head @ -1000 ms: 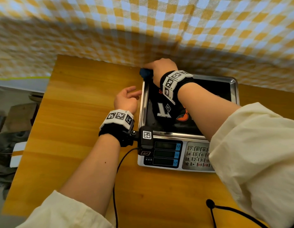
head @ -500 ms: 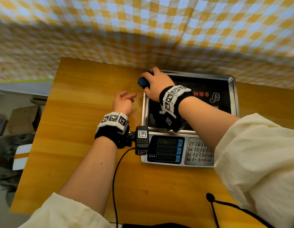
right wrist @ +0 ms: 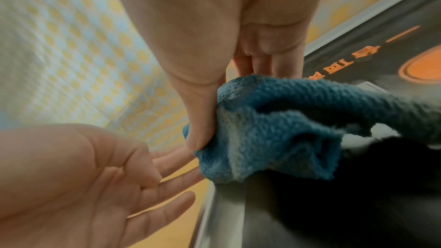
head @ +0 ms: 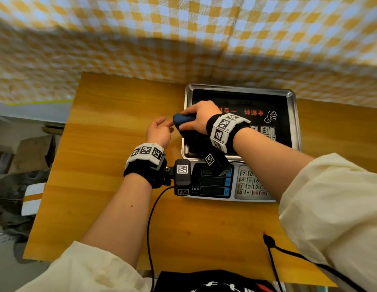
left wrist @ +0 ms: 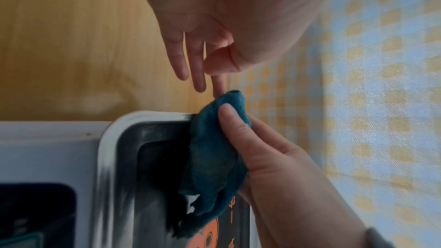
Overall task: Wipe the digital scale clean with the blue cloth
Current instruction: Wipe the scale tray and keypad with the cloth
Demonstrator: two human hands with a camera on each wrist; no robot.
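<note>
The digital scale (head: 242, 95) sits on the wooden table, its steel tray (left wrist: 105, 139) lined with a black printed sheet. My right hand (head: 189, 121) grips the bunched blue cloth (head: 182, 120) (left wrist: 212, 157) (right wrist: 267, 129) over the tray's left rim, thumb and fingers pinching it. Just left of the scale my left hand (head: 160, 129) (left wrist: 205, 54) hovers with fingers straight and relaxed, fingertips close to the cloth's tip and holding nothing. The scale's display and keypad (head: 248, 182) face me, partly hidden by my wrist cameras.
The wooden table (head: 111, 165) extends left of and in front of the scale. A yellow and white checked cloth (head: 183, 39) hangs right behind the table. Black cables (head: 149, 218) trail toward me. Clutter lies on the floor at the left (head: 19, 186).
My right hand has drawn the blue cloth from the tray's far left corner toward me along the left rim. The left hand has risen a little and now nears the cloth.
</note>
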